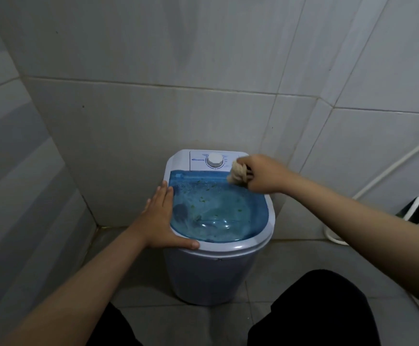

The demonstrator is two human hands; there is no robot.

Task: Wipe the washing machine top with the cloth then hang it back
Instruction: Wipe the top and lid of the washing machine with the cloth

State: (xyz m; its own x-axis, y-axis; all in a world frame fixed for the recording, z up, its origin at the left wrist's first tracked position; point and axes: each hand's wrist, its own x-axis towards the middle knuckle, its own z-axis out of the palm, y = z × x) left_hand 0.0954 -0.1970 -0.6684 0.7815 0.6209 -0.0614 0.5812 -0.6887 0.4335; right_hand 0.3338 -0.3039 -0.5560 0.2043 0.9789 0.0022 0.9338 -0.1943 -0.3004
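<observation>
Legs: dark trousers at the bottom edge, over the tiled floor.
Left hand: grip wide, palm flat on the washing machine rim, left side.
Lid: blue, translucent, speckled with green bits.
Right hand: grip closed around the cloth, bunched, pressed at the lid's far right corner.
Dial: white, on the back panel, just left of the cloth.
Wall: pale tiles behind.

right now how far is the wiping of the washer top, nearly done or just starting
Early, it seems. Done: the cloth is off its hanger, bunched in the right hand. In hand: it presses on the back right corner of the blue lid, beside the dial, while the left hand lies flat on the rim. Left: green specks and droplets cover the lid; then hanging the cloth back.
</observation>
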